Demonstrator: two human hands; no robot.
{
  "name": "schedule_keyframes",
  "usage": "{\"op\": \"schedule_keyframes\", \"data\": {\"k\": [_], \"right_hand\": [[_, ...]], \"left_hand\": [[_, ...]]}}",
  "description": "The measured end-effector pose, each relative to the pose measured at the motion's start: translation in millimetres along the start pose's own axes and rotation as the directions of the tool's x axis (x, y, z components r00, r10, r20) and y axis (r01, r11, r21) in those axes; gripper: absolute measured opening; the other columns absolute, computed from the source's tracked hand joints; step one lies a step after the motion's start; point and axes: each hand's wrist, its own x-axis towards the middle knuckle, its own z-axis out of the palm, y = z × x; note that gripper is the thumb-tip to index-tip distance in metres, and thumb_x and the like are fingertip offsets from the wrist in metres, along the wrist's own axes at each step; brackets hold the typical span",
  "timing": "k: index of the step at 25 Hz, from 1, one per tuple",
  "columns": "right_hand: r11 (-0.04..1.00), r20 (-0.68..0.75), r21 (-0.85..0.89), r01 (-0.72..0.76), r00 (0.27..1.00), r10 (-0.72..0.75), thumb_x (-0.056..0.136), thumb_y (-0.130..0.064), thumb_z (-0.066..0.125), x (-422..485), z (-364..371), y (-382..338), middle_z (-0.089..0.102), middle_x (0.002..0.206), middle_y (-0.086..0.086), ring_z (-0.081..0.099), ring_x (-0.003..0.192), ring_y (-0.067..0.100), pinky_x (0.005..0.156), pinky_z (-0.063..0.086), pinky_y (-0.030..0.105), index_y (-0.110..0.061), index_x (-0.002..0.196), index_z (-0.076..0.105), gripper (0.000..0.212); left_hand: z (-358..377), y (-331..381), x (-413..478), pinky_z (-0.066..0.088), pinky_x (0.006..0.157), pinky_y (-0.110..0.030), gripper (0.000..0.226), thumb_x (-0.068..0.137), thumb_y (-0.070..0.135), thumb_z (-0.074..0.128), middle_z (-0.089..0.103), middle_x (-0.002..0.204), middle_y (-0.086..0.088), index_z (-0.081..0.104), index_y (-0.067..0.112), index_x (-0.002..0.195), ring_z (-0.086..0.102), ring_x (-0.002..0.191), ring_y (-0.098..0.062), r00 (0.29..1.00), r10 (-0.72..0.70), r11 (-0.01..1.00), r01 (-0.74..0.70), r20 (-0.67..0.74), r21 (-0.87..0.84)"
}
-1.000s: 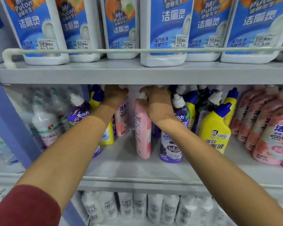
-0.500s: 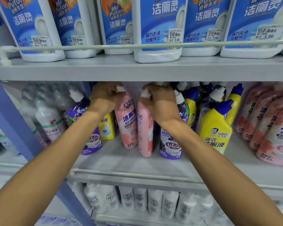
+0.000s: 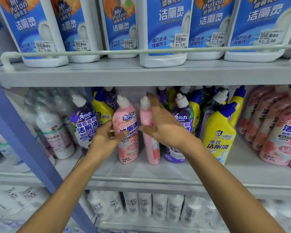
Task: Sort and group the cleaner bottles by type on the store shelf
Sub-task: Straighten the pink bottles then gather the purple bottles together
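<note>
Pink pair: the front-facing pink bottle (image 3: pixel 127 132) and the side-on pink bottle (image 3: pixel 151 148) stand upright and close together at the middle of the shelf (image 3: pixel 158 172), caps up
Your left hand (image 3: pixel 104 138): fingers lie on the left flank of the front-facing pink bottle and the thumb crosses its label; whether it clamps or only rests there cannot be told
Your right hand (image 3: pixel 165 126): released, fingers straight and spread, palm turned toward the side-on pink bottle, touching or just off its right side
Neighbours: a purple bottle (image 3: pixel 86 123) stands just left of your left hand, and another purple bottle (image 3: pixel 183 115) sits behind your right hand, with a yellow bottle (image 3: pixel 218 137) beyond it
Where the pair belongs: probably with the pink group (image 3: pixel 282 137) at the far right of this shelf, well apart from the pair
Relation that matters: that group lies to your right, past the purple and yellow bottles, so your right hand is the nearer one to carry
Long axis: vertical on both, so a grasp round the body suits
Risk: the white jugs (image 3: pixel 163 34) sit on the board close above, so lift low
</note>
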Motion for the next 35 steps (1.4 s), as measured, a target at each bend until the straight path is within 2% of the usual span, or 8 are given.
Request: {"op": "schedule_keyframes", "data": {"k": [2,5,7,10,15,23,28,35], "right_hand": [[0.998,-0.023,-0.061,0.022,0.999,-0.024,0.083,-0.030,0.082,-4,0,0,0.034,0.155,0.013,0.050,0.132,0.035,0.107,0.045,0.043,-0.015,0.157,0.021,0.097],[0.984,-0.228,-0.155,-0.085,0.973,0.048,0.070,-0.047,0.088,-14,6,-7,0.045,0.138,0.010,0.052,0.124,0.032,0.097,0.048,0.039,-0.013,0.145,0.040,0.095],[0.969,-0.376,-0.163,-0.187,0.919,0.114,0.064,-0.059,0.087,-23,14,-13,0.048,0.132,0.008,0.053,0.120,0.029,0.087,0.054,0.044,-0.013,0.141,0.045,0.099],[0.971,-0.440,-0.191,-0.142,0.897,0.044,0.066,-0.060,0.085,-33,31,-13,0.052,0.125,0.011,0.054,0.115,0.032,0.087,0.052,0.046,-0.005,0.136,0.047,0.097],[0.985,-0.394,0.160,-0.071,0.910,0.130,0.066,-0.050,0.091,-49,44,-15,0.055,0.141,0.006,0.060,0.123,0.029,0.095,0.053,0.042,-0.024,0.149,0.029,0.108],[0.981,-0.655,0.180,-0.066,0.737,0.170,0.058,-0.069,0.088,-110,-16,7,0.059,0.131,-0.017,0.059,0.118,0.002,0.094,0.056,0.036,-0.038,0.142,0.036,0.104],[0.981,-0.712,0.170,-0.098,0.676,0.191,0.059,-0.071,0.087,-168,-90,67,0.060,0.131,-0.016,0.063,0.115,0.007,0.091,0.058,0.038,-0.038,0.144,0.037,0.104],[0.957,-0.781,0.152,-0.245,0.563,0.269,0.054,-0.078,0.085,-233,-180,183,0.057,0.129,-0.022,0.060,0.113,0.005,0.094,0.057,0.037,-0.050,0.141,0.032,0.106]], "left_hand": [[-3,-6,1,0.055,0.097,-0.058,0.033,0.089,0.011,0.076,0.074,0.117,-0.006,0.065,0.013,0.120,0.070,0.110,-0.030,1.000,0.016,1.000,-0.015,0.020,-0.007],[-9,-9,-1,0.057,0.096,-0.053,0.031,0.089,0.014,0.076,0.076,0.116,0.000,0.066,0.018,0.119,0.072,0.107,-0.024,0.996,0.038,0.999,-0.037,0.075,-0.016],[-10,-9,-5,0.058,0.094,-0.047,0.031,0.089,0.012,0.077,0.076,0.113,0.000,0.066,0.017,0.118,0.073,0.105,-0.020,0.994,0.060,0.998,-0.058,0.089,-0.019],[-4,-10,-12,0.060,0.083,-0.028,0.038,0.084,0.011,0.081,0.078,0.101,0.010,0.066,0.017,0.117,0.074,0.094,-0.006,0.994,0.071,0.997,-0.070,0.085,-0.015],[-1,-10,-22,0.054,0.070,-0.011,0.041,0.080,0.009,0.084,0.073,0.096,0.015,0.068,0.011,0.118,0.071,0.085,0.007,0.987,0.151,0.988,-0.151,0.045,-0.004],[39,28,-53,0.058,0.081,-0.021,0.038,0.078,0.010,0.084,0.078,0.104,0.009,0.069,0.019,0.112,0.073,0.095,-0.005,0.948,0.273,0.957,-0.249,0.164,-0.151],[143,68,-67,0.057,0.079,-0.017,0.042,0.077,0.017,0.085,0.077,0.108,0.011,0.070,0.030,0.114,0.074,0.096,-0.007,0.873,0.361,0.926,-0.294,0.329,-0.235],[324,96,-64,0.060,0.090,-0.037,0.046,0.075,0.015,0.085,0.078,0.110,0.008,0.069,0.027,0.117,0.074,0.102,-0.013,0.833,0.346,0.931,-0.248,0.431,-0.268]]}}
